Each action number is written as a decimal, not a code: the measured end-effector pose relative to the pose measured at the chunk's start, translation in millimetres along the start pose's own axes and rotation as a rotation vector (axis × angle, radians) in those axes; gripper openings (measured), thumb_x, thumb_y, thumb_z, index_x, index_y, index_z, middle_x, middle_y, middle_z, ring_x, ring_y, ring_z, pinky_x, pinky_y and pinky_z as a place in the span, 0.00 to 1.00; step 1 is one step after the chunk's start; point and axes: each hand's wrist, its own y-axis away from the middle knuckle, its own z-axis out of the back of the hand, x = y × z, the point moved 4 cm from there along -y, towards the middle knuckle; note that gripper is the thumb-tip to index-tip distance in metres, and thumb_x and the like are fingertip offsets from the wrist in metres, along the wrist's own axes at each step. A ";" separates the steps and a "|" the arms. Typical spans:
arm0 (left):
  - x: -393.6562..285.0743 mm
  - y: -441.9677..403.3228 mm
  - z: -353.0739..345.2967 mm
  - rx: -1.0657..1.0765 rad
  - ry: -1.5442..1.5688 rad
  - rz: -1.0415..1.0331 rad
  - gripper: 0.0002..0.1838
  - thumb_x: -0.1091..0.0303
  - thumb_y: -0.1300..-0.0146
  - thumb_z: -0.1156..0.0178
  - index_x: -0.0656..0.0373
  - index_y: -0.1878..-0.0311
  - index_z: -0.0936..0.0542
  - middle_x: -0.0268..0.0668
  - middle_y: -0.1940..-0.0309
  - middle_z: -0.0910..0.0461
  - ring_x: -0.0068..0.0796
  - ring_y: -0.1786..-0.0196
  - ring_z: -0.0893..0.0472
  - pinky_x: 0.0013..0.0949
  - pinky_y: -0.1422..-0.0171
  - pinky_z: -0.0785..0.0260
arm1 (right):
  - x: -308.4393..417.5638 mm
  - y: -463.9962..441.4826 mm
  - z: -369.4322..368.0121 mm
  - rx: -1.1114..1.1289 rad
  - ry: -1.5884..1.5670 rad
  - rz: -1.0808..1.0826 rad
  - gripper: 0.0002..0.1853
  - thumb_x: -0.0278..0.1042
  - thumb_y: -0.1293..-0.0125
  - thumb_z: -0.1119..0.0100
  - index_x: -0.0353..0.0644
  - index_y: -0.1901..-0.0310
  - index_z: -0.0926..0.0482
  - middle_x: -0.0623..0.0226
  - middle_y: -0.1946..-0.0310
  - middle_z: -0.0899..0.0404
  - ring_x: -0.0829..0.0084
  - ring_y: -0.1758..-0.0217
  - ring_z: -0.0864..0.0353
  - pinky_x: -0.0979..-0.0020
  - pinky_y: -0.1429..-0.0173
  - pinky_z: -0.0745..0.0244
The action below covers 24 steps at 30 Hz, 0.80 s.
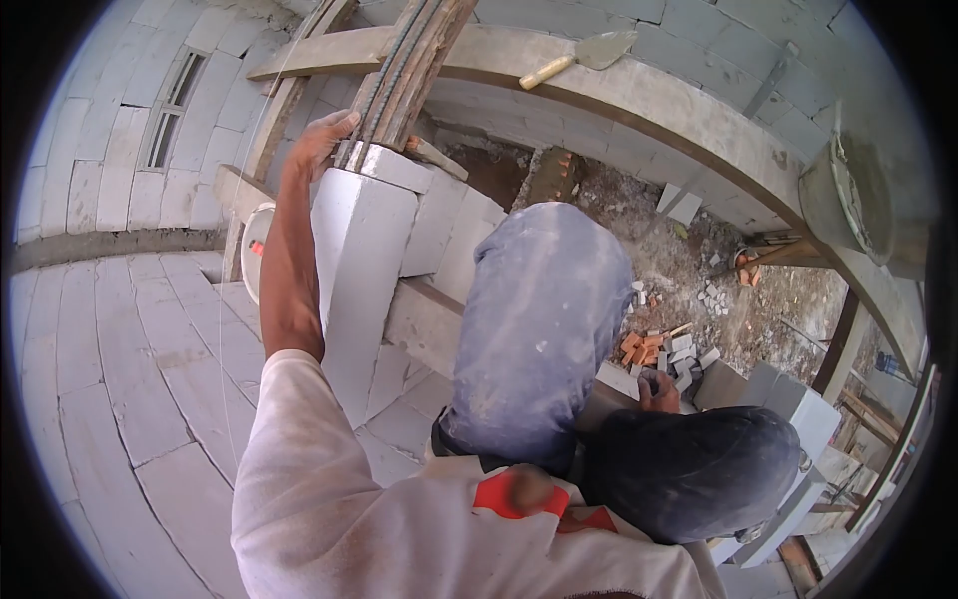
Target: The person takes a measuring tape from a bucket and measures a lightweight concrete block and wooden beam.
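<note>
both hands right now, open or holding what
Left hand: open, beside the steel bars.
Right hand: fingers curled, whether holding anything cannot be told.

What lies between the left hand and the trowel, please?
Between the left hand and the trowel, the head view shows rebar, a wooden post and a bare stretch of plank.

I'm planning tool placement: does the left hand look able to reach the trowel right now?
Probably not directly: the wooden post stands between the left hand and the trowel, so it would likely go round.
</note>
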 end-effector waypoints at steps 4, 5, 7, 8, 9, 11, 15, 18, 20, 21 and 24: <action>2.0 0.0 3.2 -0.022 0.051 0.031 0.38 0.49 0.25 0.31 0.66 0.23 0.26 0.43 0.35 0.17 0.33 0.35 0.17 0.42 0.29 0.24 | -21.2 6.7 -11.3 -0.007 -0.170 -0.168 0.09 0.30 0.25 0.33 0.39 0.48 0.16 0.58 0.62 0.12 0.65 0.64 0.09 0.64 0.55 0.15; 0.6 -1.1 5.4 -0.063 -0.019 0.038 0.37 0.49 0.26 0.31 0.67 0.24 0.25 0.45 0.35 0.17 0.35 0.35 0.17 0.43 0.28 0.26 | -28.6 8.8 -15.9 -0.002 -0.251 -0.251 0.09 0.30 0.24 0.35 0.38 0.47 0.16 0.59 0.62 0.12 0.68 0.66 0.09 0.66 0.56 0.15; -9.3 9.3 0.7 -0.147 -0.159 0.055 0.36 0.50 0.26 0.31 0.69 0.26 0.24 0.48 0.36 0.16 0.38 0.33 0.18 0.45 0.24 0.29 | -8.1 9.5 -5.1 -0.041 -0.261 -0.194 0.11 0.29 0.22 0.37 0.38 0.43 0.18 0.58 0.63 0.11 0.70 0.67 0.08 0.68 0.59 0.15; -12.7 12.7 1.1 -0.329 -0.343 -0.048 0.35 0.51 0.27 0.31 0.69 0.27 0.24 0.49 0.36 0.17 0.40 0.33 0.19 0.46 0.23 0.30 | 1.8 7.5 0.1 -0.062 -0.266 -0.163 0.11 0.29 0.21 0.38 0.39 0.41 0.19 0.58 0.63 0.10 0.72 0.68 0.08 0.69 0.60 0.15; -14.4 17.1 -3.0 -0.514 -0.526 -0.153 0.35 0.52 0.27 0.31 0.69 0.27 0.23 0.51 0.36 0.17 0.42 0.32 0.19 0.47 0.22 0.31 | 3.7 6.0 2.3 -0.087 -0.298 -0.139 0.12 0.29 0.20 0.40 0.39 0.40 0.20 0.58 0.64 0.10 0.72 0.68 0.08 0.69 0.59 0.15; -23.8 38.8 -32.5 -0.756 -0.759 -0.404 0.35 0.52 0.26 0.31 0.68 0.27 0.23 0.52 0.35 0.17 0.43 0.31 0.20 0.46 0.22 0.32 | 5.0 7.7 7.5 -0.136 -0.360 -0.092 0.13 0.28 0.19 0.43 0.38 0.38 0.21 0.59 0.66 0.11 0.71 0.66 0.08 0.69 0.59 0.15; -57.1 119.5 -168.5 -0.585 -0.476 -0.630 0.35 0.47 0.24 0.33 0.65 0.26 0.23 0.51 0.32 0.18 0.41 0.28 0.20 0.43 0.24 0.30 | 22.1 9.7 22.9 -0.268 -0.398 -0.258 0.12 0.27 0.20 0.44 0.38 0.41 0.18 0.60 0.64 0.12 0.71 0.69 0.12 0.67 0.61 0.18; -77.1 157.0 -260.0 -0.018 -0.002 -0.496 0.36 0.42 0.23 0.36 0.65 0.27 0.22 0.49 0.34 0.16 0.39 0.28 0.19 0.42 0.25 0.28 | 19.8 13.3 33.4 -0.343 -0.173 -0.201 0.10 0.25 0.24 0.41 0.38 0.46 0.15 0.59 0.61 0.13 0.68 0.65 0.14 0.65 0.58 0.20; -96.9 167.7 -297.4 0.280 0.056 -0.547 0.35 0.40 0.23 0.37 0.63 0.30 0.19 0.47 0.36 0.15 0.39 0.32 0.16 0.41 0.27 0.27 | 3.7 15.5 27.2 -0.472 0.086 0.072 0.08 0.26 0.26 0.37 0.38 0.50 0.13 0.60 0.59 0.13 0.64 0.62 0.15 0.64 0.54 0.21; -109.7 173.6 -312.7 0.412 0.091 -0.578 0.33 0.40 0.23 0.37 0.62 0.33 0.16 0.46 0.39 0.13 0.40 0.35 0.14 0.40 0.28 0.26 | -4.7 17.7 25.5 -0.480 0.099 0.099 0.08 0.26 0.27 0.37 0.38 0.50 0.13 0.60 0.59 0.12 0.64 0.62 0.15 0.64 0.54 0.21; -148.1 191.5 -337.7 0.406 -0.497 -0.775 0.29 0.42 0.27 0.35 0.61 0.42 0.11 0.47 0.45 0.10 0.48 0.42 0.12 0.43 0.33 0.24 | -16.9 17.6 21.5 -0.399 0.024 0.015 0.08 0.26 0.27 0.37 0.38 0.50 0.13 0.60 0.59 0.12 0.64 0.61 0.15 0.64 0.54 0.21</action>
